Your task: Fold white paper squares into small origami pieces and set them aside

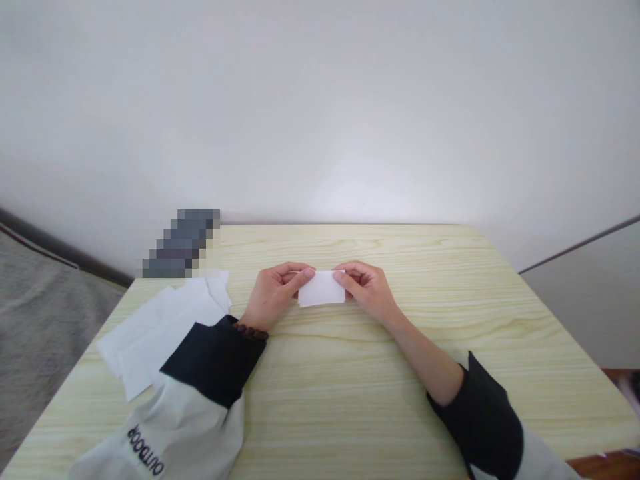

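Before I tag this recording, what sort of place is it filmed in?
Probably a room in a home, perhaps a bedroom, though little of it shows: a wood-grain table stands against a plain pale wall, with a soft-looking grey surface on its left, possibly bedding.

Pic bright overall, lt diffuse; broad pale glow mid far wall point(370, 160), dimmer twd far L corner. White paper point(321, 288) nr blown out, v. little detail. Shadows soft & faint arnd hands point(373, 290) on tabletop point(350, 400). Slight blur, wood grain soft. Wide-lens stretch twd L/R edges. Dark patch point(180, 243) far L heavily pixelated, detail lost.
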Demonstrator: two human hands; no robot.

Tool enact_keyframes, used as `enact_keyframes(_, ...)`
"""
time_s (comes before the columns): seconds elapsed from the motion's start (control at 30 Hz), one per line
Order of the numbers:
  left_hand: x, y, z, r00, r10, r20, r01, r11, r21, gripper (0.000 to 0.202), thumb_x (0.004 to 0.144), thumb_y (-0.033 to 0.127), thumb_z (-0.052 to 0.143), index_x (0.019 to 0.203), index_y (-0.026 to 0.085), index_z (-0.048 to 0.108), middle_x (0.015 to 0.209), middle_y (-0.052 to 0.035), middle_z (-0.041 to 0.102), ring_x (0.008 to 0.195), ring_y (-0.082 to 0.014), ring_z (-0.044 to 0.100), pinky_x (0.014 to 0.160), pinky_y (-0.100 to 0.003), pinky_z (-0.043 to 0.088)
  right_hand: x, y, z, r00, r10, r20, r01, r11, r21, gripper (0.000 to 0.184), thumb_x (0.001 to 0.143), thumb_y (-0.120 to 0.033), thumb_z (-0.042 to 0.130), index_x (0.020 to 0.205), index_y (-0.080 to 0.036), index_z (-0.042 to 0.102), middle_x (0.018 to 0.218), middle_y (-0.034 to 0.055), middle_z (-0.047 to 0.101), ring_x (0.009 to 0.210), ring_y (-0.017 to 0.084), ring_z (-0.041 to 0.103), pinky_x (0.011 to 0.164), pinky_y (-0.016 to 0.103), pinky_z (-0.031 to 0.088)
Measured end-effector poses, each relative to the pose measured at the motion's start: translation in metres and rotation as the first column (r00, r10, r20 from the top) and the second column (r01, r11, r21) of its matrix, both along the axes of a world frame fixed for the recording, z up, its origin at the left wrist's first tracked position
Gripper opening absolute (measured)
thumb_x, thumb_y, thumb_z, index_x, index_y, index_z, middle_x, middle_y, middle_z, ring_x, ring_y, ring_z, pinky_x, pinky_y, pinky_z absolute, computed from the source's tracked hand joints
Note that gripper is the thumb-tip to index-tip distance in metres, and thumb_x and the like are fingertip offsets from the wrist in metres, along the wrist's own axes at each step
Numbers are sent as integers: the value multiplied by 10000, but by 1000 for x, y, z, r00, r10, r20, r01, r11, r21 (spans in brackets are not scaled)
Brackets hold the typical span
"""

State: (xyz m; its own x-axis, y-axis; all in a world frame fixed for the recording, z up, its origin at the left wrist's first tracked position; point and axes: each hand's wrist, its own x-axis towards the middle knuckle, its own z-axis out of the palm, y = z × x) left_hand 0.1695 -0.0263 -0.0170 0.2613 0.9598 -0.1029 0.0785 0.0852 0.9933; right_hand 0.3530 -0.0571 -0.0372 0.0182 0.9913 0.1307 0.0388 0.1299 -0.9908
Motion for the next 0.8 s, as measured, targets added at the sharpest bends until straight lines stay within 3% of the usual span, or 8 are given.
enact_keyframes(0.33,1,1,1,1000,-1,3,1,1000,-11,399,650,471,749,852,133,684,715,-45,710,621,-144,608,573,-238,496,0,2,-1,1000,0,19,0,1000,-3,213,766,-371,650,814,-164,666,592,-19,603,462,75,491,428,194,390)
enact_keyframes(0.53,6,9,0,998,52,-44,-49,996,69,393,666,490,729,842,140,687,730,-42,713,662,-155,616,604,-239,482,-2,10,1,998,-26,54,27,1000,-6,232,789,-390,622,829,-163,651,583,-21,590,411,67,470,375,188,368)
enact_keyframes(0.8,11,18,-2,996,59,-66,-53,995,82,430,671,522,710,859,137,682,736,-48,707,663,-165,617,586,-242,479,0,19,1,999,-32,42,33,999,-21,269,774,-434,629,823,-170,653,614,-9,621,418,79,493,365,196,412)
